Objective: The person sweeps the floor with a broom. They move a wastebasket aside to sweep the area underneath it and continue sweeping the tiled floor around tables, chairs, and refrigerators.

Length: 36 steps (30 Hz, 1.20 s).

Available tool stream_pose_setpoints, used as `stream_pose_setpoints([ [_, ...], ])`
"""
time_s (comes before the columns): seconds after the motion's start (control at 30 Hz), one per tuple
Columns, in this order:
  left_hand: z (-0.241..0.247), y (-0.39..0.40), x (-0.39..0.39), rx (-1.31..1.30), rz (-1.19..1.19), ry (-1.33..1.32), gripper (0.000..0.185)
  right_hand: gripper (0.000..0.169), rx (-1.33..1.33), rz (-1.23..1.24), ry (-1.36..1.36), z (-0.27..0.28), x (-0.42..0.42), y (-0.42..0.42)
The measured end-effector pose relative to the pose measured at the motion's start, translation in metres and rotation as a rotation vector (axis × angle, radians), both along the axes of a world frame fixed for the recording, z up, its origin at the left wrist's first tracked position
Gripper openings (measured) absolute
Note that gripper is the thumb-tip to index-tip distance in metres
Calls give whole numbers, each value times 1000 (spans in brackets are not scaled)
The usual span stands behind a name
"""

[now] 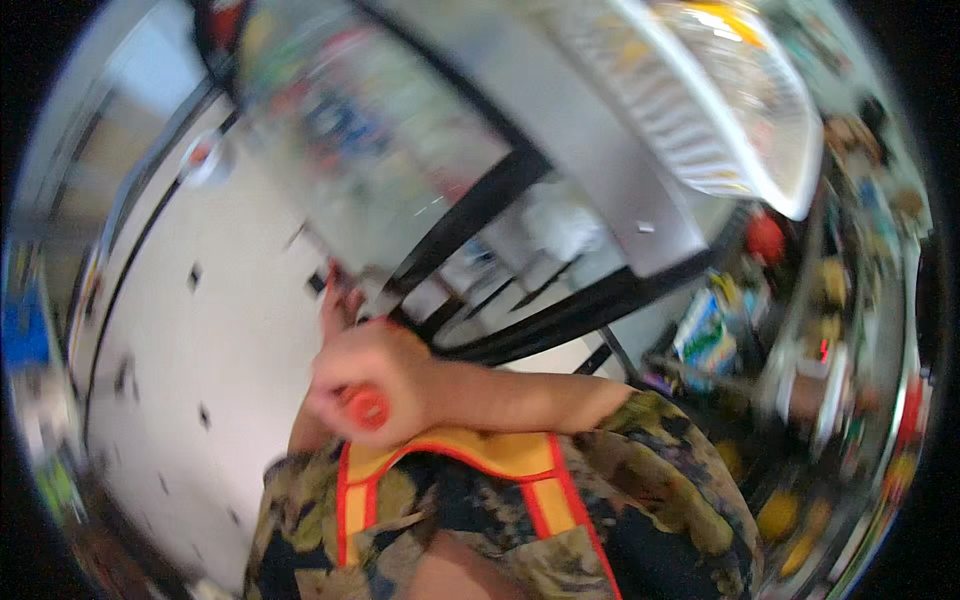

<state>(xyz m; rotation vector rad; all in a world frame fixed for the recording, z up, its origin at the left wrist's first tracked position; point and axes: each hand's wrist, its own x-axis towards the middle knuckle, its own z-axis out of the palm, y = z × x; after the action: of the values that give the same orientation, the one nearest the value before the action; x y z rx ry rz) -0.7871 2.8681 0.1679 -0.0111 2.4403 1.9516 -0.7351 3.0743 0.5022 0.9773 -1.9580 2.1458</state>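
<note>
My right hand (pixel 382 375) is closed around a red object with a round end (pixel 367 407), in front of the upper chest; the rest of that object is hidden in the fist. My left hand (pixel 339 301) is farther out, past the right fist, near the dark corner of a glass-fronted case (pixel 465 217). It is blurred, one finger appears extended, and whether it holds anything cannot be told. The left forearm is partly hidden behind the right hand. A camouflage shirt (pixel 652 465) and a yellow apron with red edging (pixel 495 454) show below.
A light tiled floor (pixel 172 330) with small dark insets lies at left. A white-rimmed tray or container (pixel 795 172) is at upper right. Blurred packages (pixel 705 334) and shelves of goods stand at right. A white round object (pixel 206 159) sits at upper left.
</note>
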Motion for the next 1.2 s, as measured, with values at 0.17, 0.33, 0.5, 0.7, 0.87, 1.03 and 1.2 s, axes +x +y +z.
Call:
stream_pose_setpoints([
  [0.17,-38,57,68,-115,152,-29,28,12,154,141,-67,28,28,47],
  [0.33,60,80,141,-350,205,23,35,15,118,238,-109,45,42,42],
  [0.5,69,90,185,-365,261,-14,39,14,14,713,-287,66,25,33],
  [0.7,169,43,190,-446,402,323,34,17,200,1019,-139,162,17,5],
  [0.87,213,-25,213,-576,461,350,20,14,20,976,-3,187,33,-14],
  [1.03,191,-138,249,-757,594,129,23,19,-117,1003,193,96,29,-120],
  [1.2,109,-230,313,-793,1014,-203,14,5,135,907,-338,-8,93,-229],
])
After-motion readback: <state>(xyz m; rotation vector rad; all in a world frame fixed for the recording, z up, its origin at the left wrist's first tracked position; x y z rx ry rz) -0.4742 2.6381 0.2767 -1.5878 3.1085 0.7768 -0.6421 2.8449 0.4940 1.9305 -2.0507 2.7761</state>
